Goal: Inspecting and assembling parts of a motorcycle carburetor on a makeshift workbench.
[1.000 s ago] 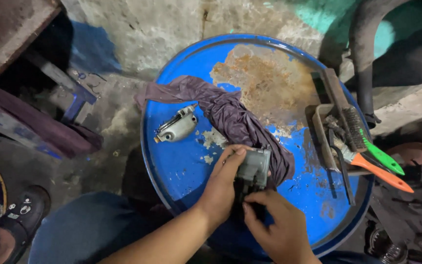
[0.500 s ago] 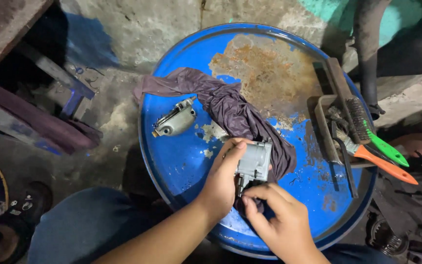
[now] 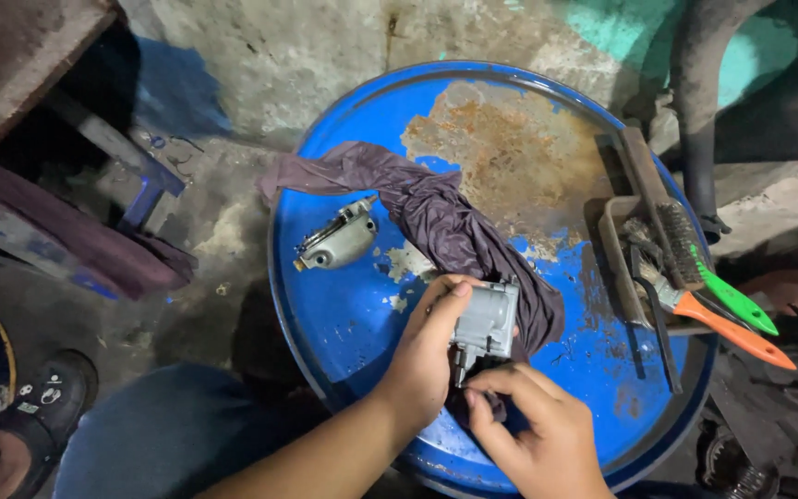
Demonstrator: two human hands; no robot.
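Two hands on one part: my left hand [image 3: 427,356] wraps the grey cast-metal housing [image 3: 485,323] above the blue drum [image 3: 325,305] lid; right hand [image 3: 533,430] pinches its underside w/ the purple rag [image 3: 445,222]. Looks dense, rigid, prob. greasy, so I'd grip the flat sides. Farther: second metal part [image 3: 336,242], brushes [image 3: 695,277] at right.
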